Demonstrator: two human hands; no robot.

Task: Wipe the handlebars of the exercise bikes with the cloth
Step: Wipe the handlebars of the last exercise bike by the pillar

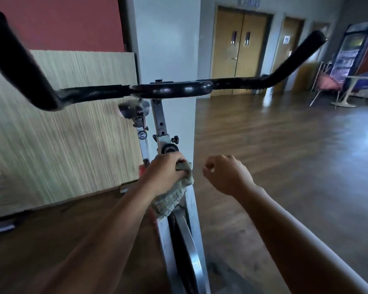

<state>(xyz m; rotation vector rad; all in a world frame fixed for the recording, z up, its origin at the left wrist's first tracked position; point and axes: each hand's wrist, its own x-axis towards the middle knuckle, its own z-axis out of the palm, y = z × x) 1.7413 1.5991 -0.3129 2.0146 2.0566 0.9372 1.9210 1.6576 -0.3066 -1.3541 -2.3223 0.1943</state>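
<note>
Wood floor (285, 166); cloth (171, 197) in left hand (163, 175)

Head-worn wide view, facing forward and down, close behind the handlebars (172, 90)

Double doors (240, 52) — pink chair (327, 83)

The handlebars (170, 90) span above both hands, the cloth (170, 198) in the left hand (164, 175).
</note>
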